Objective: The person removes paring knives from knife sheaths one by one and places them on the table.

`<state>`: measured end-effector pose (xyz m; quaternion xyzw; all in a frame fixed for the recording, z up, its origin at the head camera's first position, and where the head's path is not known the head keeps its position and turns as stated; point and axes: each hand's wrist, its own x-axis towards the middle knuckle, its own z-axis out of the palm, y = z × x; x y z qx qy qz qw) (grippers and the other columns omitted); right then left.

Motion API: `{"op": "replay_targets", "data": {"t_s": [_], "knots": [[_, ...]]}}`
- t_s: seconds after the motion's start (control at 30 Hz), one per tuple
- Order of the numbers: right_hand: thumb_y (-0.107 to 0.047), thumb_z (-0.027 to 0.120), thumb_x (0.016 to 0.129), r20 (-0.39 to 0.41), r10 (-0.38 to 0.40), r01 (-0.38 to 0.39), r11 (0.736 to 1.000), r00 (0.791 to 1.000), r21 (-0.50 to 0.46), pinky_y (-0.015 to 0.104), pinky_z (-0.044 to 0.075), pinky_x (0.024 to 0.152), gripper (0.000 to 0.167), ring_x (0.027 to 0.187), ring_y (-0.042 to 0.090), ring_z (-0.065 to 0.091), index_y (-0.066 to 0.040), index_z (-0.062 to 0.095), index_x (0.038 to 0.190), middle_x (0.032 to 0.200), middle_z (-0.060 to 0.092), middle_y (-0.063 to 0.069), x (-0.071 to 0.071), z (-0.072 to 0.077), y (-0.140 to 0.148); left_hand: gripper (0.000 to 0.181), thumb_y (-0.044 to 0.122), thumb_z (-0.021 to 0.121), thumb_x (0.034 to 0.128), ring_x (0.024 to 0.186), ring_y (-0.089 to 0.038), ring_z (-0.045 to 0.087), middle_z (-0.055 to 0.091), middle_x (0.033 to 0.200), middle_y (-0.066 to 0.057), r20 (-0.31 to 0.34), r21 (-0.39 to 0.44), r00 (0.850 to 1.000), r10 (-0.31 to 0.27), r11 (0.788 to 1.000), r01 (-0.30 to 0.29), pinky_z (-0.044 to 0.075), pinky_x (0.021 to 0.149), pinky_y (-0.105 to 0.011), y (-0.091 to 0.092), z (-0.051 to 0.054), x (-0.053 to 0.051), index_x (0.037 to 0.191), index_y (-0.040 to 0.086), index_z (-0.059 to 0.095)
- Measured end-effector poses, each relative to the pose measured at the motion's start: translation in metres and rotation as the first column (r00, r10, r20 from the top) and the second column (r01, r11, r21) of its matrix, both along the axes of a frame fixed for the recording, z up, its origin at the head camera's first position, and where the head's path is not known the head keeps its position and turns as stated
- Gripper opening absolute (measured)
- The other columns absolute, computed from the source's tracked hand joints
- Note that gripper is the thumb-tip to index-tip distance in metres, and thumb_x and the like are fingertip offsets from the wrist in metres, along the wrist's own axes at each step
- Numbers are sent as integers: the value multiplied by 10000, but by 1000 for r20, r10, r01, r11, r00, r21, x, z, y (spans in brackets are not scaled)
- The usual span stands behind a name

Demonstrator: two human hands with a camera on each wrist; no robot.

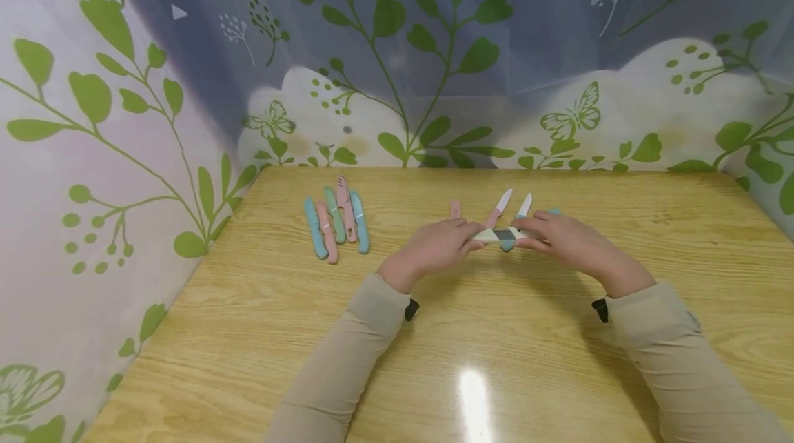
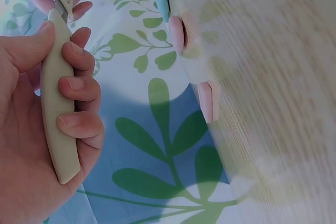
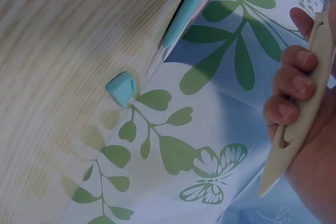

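Note:
My left hand (image 1: pixel 437 246) grips a cream sheath (image 2: pixel 59 98), fingers wrapped around it. In my right hand (image 1: pixel 561 240) is the cream handle (image 3: pixel 302 124) of a knife. The knife's grey blade (image 1: pixel 506 235) shows between the two cream pieces, its tip end hidden at the sheath. Behind the hands lie a pink-handled knife (image 1: pixel 501 205) and a blue-handled knife (image 1: pixel 525 204), both with bare white blades. A small pink sheath (image 1: pixel 455 209) lies beyond my left hand, and a blue sheath (image 3: pixel 122 88) beyond my right.
Several capped knives lie in a row on the wooden table (image 1: pixel 248 333) at the left, including a blue one (image 1: pixel 315 228), a green one (image 1: pixel 335 214) and a pink one with slots (image 1: pixel 346 209). A leaf-patterned curtain (image 1: pixel 397 57) borders the table's back and left.

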<state>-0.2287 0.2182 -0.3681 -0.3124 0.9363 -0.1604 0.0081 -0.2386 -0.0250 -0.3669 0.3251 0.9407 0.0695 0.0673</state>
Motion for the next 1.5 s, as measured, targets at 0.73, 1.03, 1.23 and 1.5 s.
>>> {"op": "replay_targets", "data": {"t_s": [0.73,1.03,1.23,1.5], "knots": [[-293,547,997,49,-26,26,1000,998,-1,455,511,787,428,909,251,609,-39,550,1342,1137,608,164,1,1,5,436,390,398,1037,1034,-116,608,624,1216,19,6,-1,1000,-2,1000,2,503,847,-321,-1,0,-2,1436,230,465],[-297,558,988,51,-37,37,999,998,-1,394,490,717,422,807,173,565,-45,565,1325,1033,608,107,1,3,5,432,387,409,1035,1053,-110,601,623,1195,24,8,-4,1000,-1,1000,1,497,866,-311,-2,-1,-2,1434,231,469],[-311,554,985,56,-32,32,999,998,-3,336,445,671,415,738,127,495,-58,573,1313,954,583,55,1,5,5,433,383,412,1036,977,-105,588,622,1139,23,11,0,1000,0,1000,0,490,832,-307,-3,-2,-3,1437,225,465],[-277,571,980,37,-22,22,1000,999,0,349,464,683,386,751,131,520,-58,585,1297,955,594,56,0,3,7,437,397,402,1035,948,-97,576,617,1121,31,18,-1,1000,2,1000,-2,487,804,-304,-3,-2,-3,1437,235,462]]}}
